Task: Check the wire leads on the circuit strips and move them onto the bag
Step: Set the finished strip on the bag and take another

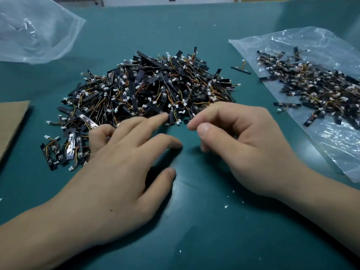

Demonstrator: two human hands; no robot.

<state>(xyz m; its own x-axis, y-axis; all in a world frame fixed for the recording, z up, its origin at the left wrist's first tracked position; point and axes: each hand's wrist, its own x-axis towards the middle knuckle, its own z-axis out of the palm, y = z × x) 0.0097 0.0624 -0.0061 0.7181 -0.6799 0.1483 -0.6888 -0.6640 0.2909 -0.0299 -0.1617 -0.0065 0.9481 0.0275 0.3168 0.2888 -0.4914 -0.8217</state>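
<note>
A big heap of black circuit strips with orange-yellow wire leads and white plugs lies mid-table. My left hand reaches to its near edge with fingers spread and straight; the index fingertip touches strips at the front of the heap. My right hand hovers just right of it, fingers loosely curled, thumb near the index tip, with nothing visible between them. A clear plastic bag lies flat at the right and carries a smaller spread of strips.
The green mat has small white crumbs in front of my hands. A loose strip lies between heap and bag. Another crumpled clear bag sits at the far left, and a cardboard sheet at the left edge.
</note>
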